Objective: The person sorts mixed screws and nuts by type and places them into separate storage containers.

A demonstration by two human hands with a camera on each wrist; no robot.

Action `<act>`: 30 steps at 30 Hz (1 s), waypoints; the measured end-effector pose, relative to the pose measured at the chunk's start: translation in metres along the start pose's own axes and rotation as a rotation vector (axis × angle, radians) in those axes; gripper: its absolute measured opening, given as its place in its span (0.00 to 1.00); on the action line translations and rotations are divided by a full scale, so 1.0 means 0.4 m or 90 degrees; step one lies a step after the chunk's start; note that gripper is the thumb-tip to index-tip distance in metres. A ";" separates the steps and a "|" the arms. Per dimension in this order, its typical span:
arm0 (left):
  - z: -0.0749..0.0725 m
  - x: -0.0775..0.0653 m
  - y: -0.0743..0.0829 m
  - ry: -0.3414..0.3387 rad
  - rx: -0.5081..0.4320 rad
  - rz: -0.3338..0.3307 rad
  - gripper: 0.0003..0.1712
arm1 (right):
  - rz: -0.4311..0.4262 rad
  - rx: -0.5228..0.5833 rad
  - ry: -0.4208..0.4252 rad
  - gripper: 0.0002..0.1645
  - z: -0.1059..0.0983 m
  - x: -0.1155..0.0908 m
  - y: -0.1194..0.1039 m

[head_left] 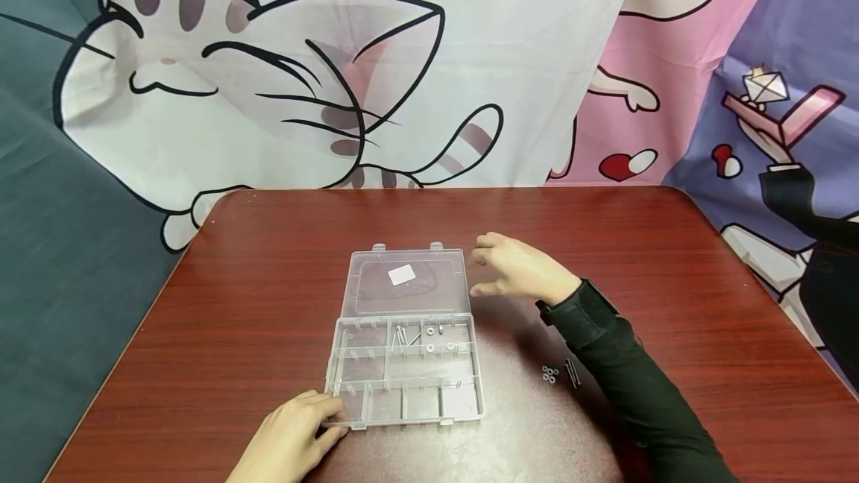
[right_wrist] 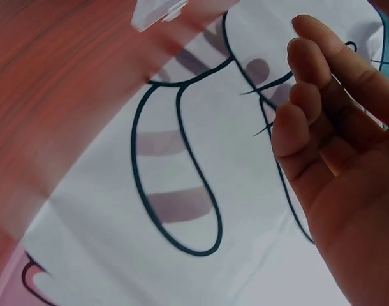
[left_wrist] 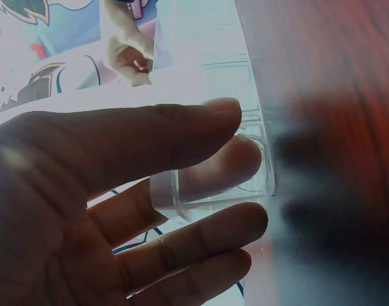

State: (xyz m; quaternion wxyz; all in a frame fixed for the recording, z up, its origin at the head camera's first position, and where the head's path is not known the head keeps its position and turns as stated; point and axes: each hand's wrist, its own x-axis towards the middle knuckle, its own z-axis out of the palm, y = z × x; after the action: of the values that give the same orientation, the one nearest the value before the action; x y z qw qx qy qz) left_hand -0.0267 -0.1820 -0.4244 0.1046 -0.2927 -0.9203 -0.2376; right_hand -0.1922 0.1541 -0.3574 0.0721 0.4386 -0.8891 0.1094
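A clear plastic compartment box [head_left: 385,379] lies on the table with its lid [head_left: 376,289] folded back, away from me. My left hand [head_left: 298,431] pinches the box's near left corner between thumb and index finger; in the left wrist view the index finger [left_wrist: 229,162] shows through the plastic. Beside the lid's right edge, my right hand [head_left: 520,270] hovers with relaxed, slightly bent fingers and holds nothing. Inside a back compartment are several bolts [head_left: 401,336], with several nuts [head_left: 430,348] to their right.
On the brown table [head_left: 255,304], right of the box, lie a small cluster of nuts [head_left: 550,374] and a few bolts [head_left: 573,373] under the right forearm. A white label [head_left: 402,274] is on the lid. A printed cloth [head_left: 537,58] hangs behind the table's far edge.
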 end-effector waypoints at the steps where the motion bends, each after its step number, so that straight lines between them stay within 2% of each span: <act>1: 0.000 0.000 0.000 0.000 0.000 0.000 0.21 | 0.005 0.000 0.001 0.21 -0.001 -0.005 0.004; 8: -0.003 0.001 0.004 -0.001 -0.004 -0.005 0.21 | 0.033 0.008 0.012 0.20 -0.009 -0.043 0.027; 21: -0.005 0.000 0.005 0.009 -0.001 0.003 0.22 | 0.142 0.009 -0.031 0.24 -0.003 -0.144 0.090; 30: -0.005 0.000 0.006 -0.001 -0.006 -0.006 0.21 | 0.174 0.023 -0.016 0.22 -0.002 -0.198 0.124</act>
State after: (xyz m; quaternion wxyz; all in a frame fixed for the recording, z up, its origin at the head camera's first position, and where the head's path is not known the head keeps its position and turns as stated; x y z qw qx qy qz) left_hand -0.0250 -0.1813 -0.4216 0.1017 -0.2891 -0.9206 -0.2420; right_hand -0.1837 0.2444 -0.3807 0.0373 0.3157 -0.9394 0.1283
